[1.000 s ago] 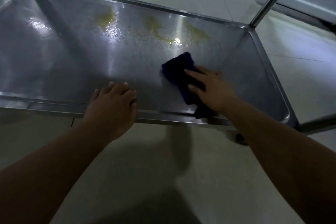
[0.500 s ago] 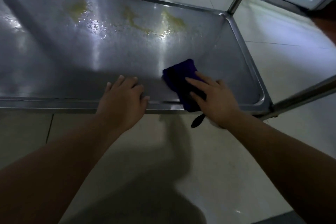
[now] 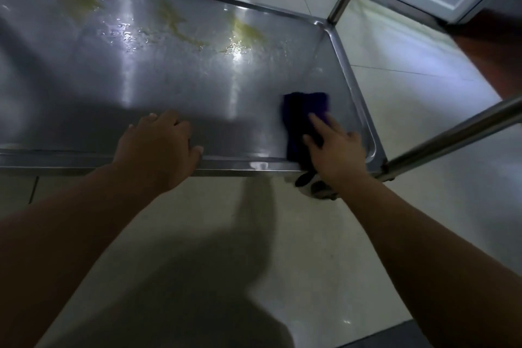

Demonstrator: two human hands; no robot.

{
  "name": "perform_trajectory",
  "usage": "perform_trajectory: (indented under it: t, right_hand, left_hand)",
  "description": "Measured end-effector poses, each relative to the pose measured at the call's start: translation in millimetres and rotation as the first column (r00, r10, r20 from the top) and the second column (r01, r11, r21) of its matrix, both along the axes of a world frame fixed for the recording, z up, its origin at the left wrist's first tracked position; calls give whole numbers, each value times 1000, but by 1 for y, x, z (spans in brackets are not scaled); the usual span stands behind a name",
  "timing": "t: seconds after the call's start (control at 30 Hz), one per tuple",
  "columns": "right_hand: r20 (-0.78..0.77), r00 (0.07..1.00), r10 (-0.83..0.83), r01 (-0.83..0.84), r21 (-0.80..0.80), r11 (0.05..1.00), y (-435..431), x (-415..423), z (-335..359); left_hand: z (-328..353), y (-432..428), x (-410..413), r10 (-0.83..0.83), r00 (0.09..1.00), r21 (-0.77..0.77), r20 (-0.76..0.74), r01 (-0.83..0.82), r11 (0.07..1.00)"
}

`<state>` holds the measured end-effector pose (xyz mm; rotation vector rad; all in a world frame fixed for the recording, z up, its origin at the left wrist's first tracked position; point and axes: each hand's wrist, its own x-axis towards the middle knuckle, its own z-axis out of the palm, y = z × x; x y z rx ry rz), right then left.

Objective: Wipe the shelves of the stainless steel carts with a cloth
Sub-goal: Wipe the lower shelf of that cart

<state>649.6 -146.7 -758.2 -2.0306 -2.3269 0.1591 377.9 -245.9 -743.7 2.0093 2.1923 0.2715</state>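
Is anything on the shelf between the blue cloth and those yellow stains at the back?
Nothing visible. The right hand presses the cloth flat near the right end of the shelf; only bare, wet-looking steel lies between it and the yellow stains. The left hand rests on the near rim, aside.

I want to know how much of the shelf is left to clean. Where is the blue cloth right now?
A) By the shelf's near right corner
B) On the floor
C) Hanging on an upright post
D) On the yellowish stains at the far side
A: the right hand presses the blue cloth flat on the shelf by its near right corner, apart from the yellowish stains along the far side.
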Motion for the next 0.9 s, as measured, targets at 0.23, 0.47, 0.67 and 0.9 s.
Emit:
perform_trajectory:
  t: [0.23, 0.47, 0.67, 0.9]
  right_hand:
    - [-58, 994, 89, -87, 22, 996, -14, -17, -10]
    - [36, 981, -192, 191, 29, 981, 25, 43, -4]
    - [-13, 973, -231, 231, -4, 973, 38, 2, -8]
    - [-16, 998, -54, 55, 79, 995, 63, 16, -16]
  left_hand:
    - [-4, 30, 28, -97, 994, 24, 55, 96, 995]
    - [-22, 31, 43, -65, 995, 48, 79, 61, 997]
    - [-17, 35, 41, -68, 997, -14, 42, 69, 998]
    - [-16, 36, 35, -34, 997, -96, 64, 40, 995]
